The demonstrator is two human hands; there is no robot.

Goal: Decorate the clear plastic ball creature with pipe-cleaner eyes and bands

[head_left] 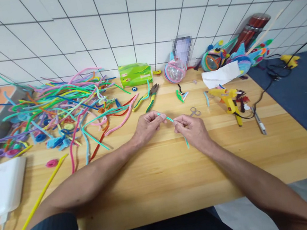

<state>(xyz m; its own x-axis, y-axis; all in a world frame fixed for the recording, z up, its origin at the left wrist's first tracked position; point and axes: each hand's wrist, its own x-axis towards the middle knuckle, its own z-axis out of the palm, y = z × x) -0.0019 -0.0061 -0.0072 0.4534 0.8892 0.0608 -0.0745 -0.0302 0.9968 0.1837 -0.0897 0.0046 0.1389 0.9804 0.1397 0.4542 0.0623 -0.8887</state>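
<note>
Both my hands are over the middle of a wooden table (pixel 164 176), pinching one thin teal pipe cleaner (pixel 170 119). My left hand (pixel 147 126) grips its upper end between thumb and fingers. My right hand (pixel 193 127) pinches it further along, and the free tail hangs down past the wrist towards the table. Small scissors (pixel 195 112) lie just beyond my right hand. Green-handled pliers (pixel 151 95) lie beyond my left hand.
A large heap of coloured pipe cleaners (pixel 56 104) covers the table's back left. A white power bank (pixel 2 189) and a long yellow pipe cleaner (pixel 35 203) lie at the left. A yellow glue gun (pixel 228 100), a green box (pixel 135 74) and craft toys stand at the back.
</note>
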